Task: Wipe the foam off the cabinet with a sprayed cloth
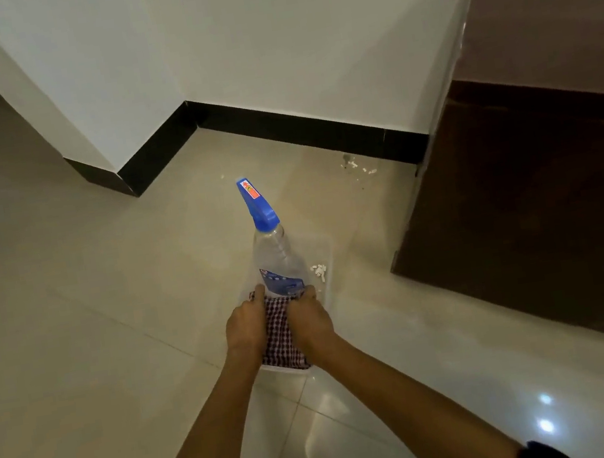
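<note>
A clear spray bottle (277, 260) with a blue trigger head stands in a clear plastic tray (326, 254) on the floor. Just in front of the bottle a red-and-white checked cloth (282, 339) lies in the tray. My left hand (246, 325) grips the cloth's left side and my right hand (310, 319) grips its right side, both with fingers closed on it. The dark brown wooden cabinet (541, 161) stands to the right against the wall. I cannot make out foam on it from here.
Small white bits (319, 271) lie in the tray beside the bottle, and more white bits (356, 167) are scattered on the glossy beige floor tiles near the black skirting (301, 130). A white wall corner juts out at left.
</note>
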Demonstrator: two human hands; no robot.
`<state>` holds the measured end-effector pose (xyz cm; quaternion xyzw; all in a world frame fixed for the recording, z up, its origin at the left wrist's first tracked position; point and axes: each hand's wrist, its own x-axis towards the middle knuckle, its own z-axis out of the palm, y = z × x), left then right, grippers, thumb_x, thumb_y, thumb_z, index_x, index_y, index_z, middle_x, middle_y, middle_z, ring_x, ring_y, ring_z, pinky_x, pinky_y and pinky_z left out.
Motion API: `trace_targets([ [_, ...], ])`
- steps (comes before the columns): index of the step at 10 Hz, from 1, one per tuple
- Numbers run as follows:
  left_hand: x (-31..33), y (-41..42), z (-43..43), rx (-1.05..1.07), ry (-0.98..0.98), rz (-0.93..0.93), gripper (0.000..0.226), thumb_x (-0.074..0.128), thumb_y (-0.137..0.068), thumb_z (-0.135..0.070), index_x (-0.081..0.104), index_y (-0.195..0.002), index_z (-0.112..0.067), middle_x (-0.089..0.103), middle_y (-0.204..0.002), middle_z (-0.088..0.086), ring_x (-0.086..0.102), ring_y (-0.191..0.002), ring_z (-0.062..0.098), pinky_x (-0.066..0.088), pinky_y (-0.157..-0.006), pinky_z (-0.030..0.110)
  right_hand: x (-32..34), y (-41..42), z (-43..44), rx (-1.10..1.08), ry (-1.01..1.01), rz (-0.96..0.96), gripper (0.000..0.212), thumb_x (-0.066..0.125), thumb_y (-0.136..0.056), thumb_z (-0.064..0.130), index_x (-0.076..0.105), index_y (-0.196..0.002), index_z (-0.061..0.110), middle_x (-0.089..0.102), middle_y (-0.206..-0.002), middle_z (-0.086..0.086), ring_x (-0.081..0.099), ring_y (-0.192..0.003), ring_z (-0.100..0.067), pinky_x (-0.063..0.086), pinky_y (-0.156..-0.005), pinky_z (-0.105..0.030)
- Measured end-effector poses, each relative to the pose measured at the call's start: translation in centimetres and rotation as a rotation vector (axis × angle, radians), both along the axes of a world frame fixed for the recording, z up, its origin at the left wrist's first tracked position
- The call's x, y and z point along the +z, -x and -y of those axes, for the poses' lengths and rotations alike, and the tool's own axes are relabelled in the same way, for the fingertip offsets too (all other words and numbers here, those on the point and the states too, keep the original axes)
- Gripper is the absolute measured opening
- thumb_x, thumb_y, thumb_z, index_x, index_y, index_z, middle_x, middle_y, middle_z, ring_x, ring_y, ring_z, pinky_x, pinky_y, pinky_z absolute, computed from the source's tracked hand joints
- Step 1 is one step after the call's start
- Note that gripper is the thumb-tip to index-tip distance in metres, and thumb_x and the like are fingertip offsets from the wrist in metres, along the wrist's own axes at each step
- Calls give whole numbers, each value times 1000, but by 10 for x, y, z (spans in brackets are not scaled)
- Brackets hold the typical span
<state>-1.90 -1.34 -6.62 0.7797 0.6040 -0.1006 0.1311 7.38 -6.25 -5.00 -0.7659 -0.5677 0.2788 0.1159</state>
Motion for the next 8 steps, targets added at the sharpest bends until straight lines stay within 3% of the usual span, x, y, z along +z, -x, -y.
trace_targets([
  [1,-12,-1,2,-91,-21,-102,27,41,-93,-12,45,-119,-5,57,-116,14,62,-98,30,50,-78,36,-16,6,-4,-10,137,39,47,34,-98,15,25,-140,-4,30,-143,-25,34,-131,-36,34,-106,-36],
  [2,-17,-6,3,-199,-148,-63,19,65,-79,-10,65,-96,-3,59,-104,14,61,-89,29,52,-65,35,-22,11,-7,101,196,266,46,37,-98,15,29,-139,-6,22,-148,-27,21,-137,-38,22,-115,-42],
  [3,-30,-6,0,-235,-15,-72,32,43,-91,-12,54,-120,-6,49,-129,13,49,-115,28,41,-92,36,-32,11,-6,310,238,427,44,43,-96,21,38,-135,1,39,-142,-18,32,-134,-33,21,-115,-41],
  [4,-38,2,-3,-184,195,-80,42,30,-98,-16,35,-138,-6,32,-148,12,36,-132,28,31,-107,34,-35,10,-5,396,294,492,57,41,-96,26,22,-143,0,26,-150,-17,20,-141,-33,10,-118,-44],
  [5,-47,9,-4,-248,294,-172,55,29,-98,-14,5,-146,-6,0,-156,14,7,-144,28,17,-115,37,-37,12,-7,485,415,513,63,44,-95,32,20,-143,-1,25,-151,-17,19,-141,-33,9,-118,-44],
  [6,-45,12,-2,-196,364,-162,59,28,-98,-16,-5,-146,-5,-10,-155,15,-3,-144,28,9,-116,35,-36,13,-9,472,479,421,64,46,-95,30,19,-144,-2,23,-151,-19,17,-142,-34,9,-118,-46],
  [7,-32,3,0,-117,327,-2,46,34,-96,-18,29,-141,-9,30,-150,13,33,-135,26,32,-105,29,-19,3,-12,396,350,299,39,42,-97,15,41,-132,-2,42,-139,-21,36,-132,-35,22,-115,-42],
  [8,-1,1,-3,-170,177,37,34,39,-91,-14,51,-123,-12,55,-126,11,53,-114,27,45,-92,34,9,-15,-15,264,15,328,18,60,-86,16,67,-96,2,68,-100,-18,64,-98,-27,47,-88,-30],
])
